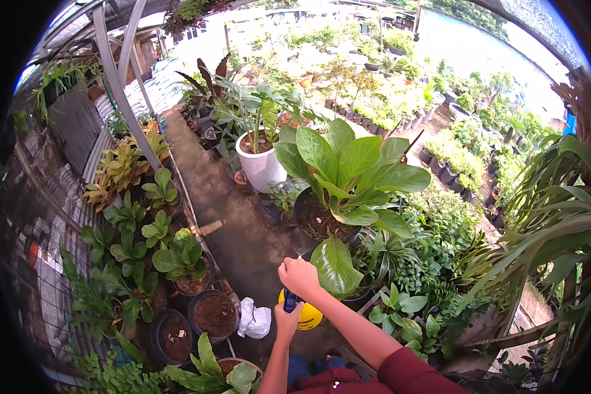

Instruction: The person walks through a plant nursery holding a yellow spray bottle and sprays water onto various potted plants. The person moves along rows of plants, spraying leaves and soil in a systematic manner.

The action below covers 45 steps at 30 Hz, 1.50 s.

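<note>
A yellow spray bottle [310, 318] with a dark blue head [290, 300] is held in front of my body, partly covered by my forearm. My left hand [287, 320] is closed around the bottle just under the dark blue head. Over its top, my right hand [299, 276] is closed in a fist; the part inside those fingers is hidden. Just beyond my right hand, a large broad-leaved plant [345, 161] grows in a dark round pot [308, 209]. One of its low, glossy leaves [333, 266] hangs beside my right wrist.
Potted leafy plants [180, 256] line the left side, with soil-filled black pots [215, 314] and a crumpled white bag [254, 318] nearer me. A white pot [261, 164] stands farther along the dirt path [220, 210]. Dense foliage [427, 230] and strap-leaved plants [538, 243] crowd the right.
</note>
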### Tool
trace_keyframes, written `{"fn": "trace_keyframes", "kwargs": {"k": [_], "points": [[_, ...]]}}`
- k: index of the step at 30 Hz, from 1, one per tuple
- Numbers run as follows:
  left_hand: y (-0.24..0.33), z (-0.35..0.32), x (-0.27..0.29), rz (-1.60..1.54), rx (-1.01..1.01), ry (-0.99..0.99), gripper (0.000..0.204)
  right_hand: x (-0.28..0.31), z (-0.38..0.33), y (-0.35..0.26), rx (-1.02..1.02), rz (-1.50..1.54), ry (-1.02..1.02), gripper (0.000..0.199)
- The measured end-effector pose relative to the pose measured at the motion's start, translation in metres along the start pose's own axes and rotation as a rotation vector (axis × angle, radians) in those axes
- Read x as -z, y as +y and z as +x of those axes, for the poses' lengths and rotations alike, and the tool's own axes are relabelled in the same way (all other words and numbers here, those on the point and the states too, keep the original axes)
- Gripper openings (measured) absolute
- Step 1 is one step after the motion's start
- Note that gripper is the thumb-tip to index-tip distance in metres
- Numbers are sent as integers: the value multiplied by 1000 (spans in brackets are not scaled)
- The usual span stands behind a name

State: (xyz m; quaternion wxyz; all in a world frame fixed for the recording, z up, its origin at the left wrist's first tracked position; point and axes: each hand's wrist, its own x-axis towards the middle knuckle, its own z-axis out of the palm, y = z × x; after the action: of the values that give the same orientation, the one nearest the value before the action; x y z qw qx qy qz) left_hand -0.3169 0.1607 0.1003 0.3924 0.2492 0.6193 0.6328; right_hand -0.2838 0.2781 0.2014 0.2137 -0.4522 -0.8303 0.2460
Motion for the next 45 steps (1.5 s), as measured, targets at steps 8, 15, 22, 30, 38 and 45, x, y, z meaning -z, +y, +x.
{"fn": "trace_keyframes", "kwargs": {"k": [8, 15, 22, 30, 38, 45], "points": [[16, 45, 46, 51, -113, -190, 20, 38, 24, -80, -32, 147, 340, 22], [50, 60, 59, 13, 136, -309, 16, -38, 32, -24, -61, -103, 221, 25], [38, 70, 63, -86, 149, -400, 16, -20, 52, -51, -277, -49, 128, 29], [14, 78, 55, -22, -114, -239, 17, 27, 55, -97, -21, -3, 414, 27], [33, 57, 48, -148, 89, -153, 19, -67, 44, -32, -87, -211, 156, 31], [37, 43, 32, -166, 122, -308, 15, -13, 41, -27, -268, -78, 94, 32]]}}
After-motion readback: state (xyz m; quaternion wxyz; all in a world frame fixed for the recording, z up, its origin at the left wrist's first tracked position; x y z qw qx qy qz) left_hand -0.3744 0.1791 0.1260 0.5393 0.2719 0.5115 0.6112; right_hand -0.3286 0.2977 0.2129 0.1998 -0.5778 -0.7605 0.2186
